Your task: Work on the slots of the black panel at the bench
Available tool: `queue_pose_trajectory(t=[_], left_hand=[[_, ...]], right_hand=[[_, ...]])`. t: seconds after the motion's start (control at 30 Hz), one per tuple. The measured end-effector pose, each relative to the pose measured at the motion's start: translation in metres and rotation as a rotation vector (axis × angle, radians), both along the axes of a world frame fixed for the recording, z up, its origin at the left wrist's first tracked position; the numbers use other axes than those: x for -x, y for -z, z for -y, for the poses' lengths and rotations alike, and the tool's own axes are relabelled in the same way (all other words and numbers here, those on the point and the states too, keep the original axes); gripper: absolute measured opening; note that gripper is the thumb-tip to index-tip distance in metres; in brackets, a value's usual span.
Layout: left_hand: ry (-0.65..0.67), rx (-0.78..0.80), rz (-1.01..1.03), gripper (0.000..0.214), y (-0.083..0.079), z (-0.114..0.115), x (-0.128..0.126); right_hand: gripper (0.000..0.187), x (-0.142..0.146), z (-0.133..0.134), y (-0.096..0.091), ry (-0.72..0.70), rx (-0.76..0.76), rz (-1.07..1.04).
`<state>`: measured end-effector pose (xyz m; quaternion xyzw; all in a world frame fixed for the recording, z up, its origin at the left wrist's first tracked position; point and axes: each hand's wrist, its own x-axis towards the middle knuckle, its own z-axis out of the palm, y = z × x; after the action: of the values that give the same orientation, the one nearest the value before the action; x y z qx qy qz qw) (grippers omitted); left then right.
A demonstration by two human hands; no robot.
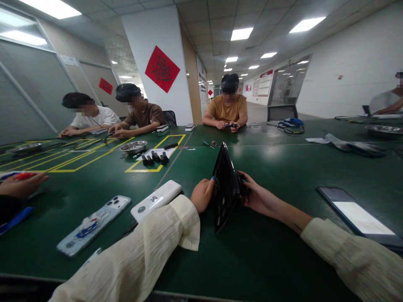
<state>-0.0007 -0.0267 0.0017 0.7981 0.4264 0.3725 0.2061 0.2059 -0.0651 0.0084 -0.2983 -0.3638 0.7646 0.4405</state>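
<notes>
A black panel point(226, 195) stands on edge, tilted, between the person's two hands, over the near middle of the green table point(283, 260); whether its lower corner touches the surface I cannot tell. The left hand point(203, 195) grasps it from the left, thumb against its face. The right hand point(255, 193) is closed around a dark part point(243, 184) at the panel's other side; whether that part is joined to the panel is unclear.

Just beside the left sleeve point(151, 247) lies a white power bank point(156, 200), and left of it a phone point(93, 226) in a cartoon case. Near the right sleeve point(343, 251) lies a second phone point(362, 214), its screen partly lit white.

Farther out, black cylinders point(155, 158) stand on and beside a paper point(161, 153) near yellow tape point(147, 170), with a metal bowl point(134, 147) behind them. Gloves point(355, 147) lie at the far right, near another bowl point(384, 131).

At the left edge, a neighbour's hand point(23, 184) holds something red. Across the table a co-worker point(225, 111) in a mustard shirt handles a small blue-and-black item point(231, 125); two more people sit to the left.
</notes>
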Motion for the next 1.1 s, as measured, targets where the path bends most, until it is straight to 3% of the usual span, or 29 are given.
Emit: queue_pose_trajectory(t=[0.13,0.33,0.5,0.87,1.1], left_hand=[[0.044,-0.021,-0.107,0.038,-0.002,0.001,0.000],[-0.026,0.014,-0.259,0.043,-0.006,0.005,-0.004],[-0.102,-0.050,-0.282,0.031,-0.008,0.009,-0.005],[-0.085,-0.103,-0.354,0.033,-0.007,0.007,-0.002],[-0.053,-0.130,-0.346,0.021,-0.006,0.012,-0.002]], right_hand=[[0.045,-0.002,-0.003,0.005,0.009,0.005,-0.019],[0.041,-0.002,-0.005,0.006,0.023,0.005,-0.028],[0.038,-0.001,-0.005,0.007,0.031,0.022,-0.046],[0.039,-0.003,-0.007,0.011,0.041,0.036,-0.062],[0.041,-0.003,-0.007,0.011,0.051,0.052,-0.064]])
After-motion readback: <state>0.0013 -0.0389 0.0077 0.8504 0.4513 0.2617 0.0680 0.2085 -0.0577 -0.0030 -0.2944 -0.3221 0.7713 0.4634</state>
